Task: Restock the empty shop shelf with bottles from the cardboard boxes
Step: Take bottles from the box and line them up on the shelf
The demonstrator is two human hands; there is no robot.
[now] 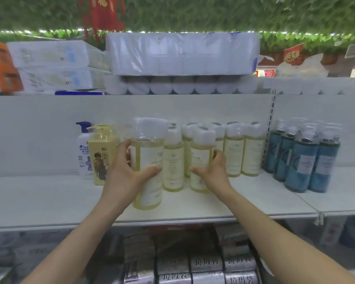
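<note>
Wrapped toilet-roll packs (180, 54) stacked above, bag rolls (205, 263) below.

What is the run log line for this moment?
left grip: holds front yellow bottle | right grip: holds neighbouring yellow bottle | shelf: partly stocked

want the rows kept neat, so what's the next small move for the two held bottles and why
Probably push the clear plastic bottle of pale yellow liquid in the left hand back: it is nearer the white shelf's front edge than the matching bottle the right hand grips, which lines up with the front row.
</note>
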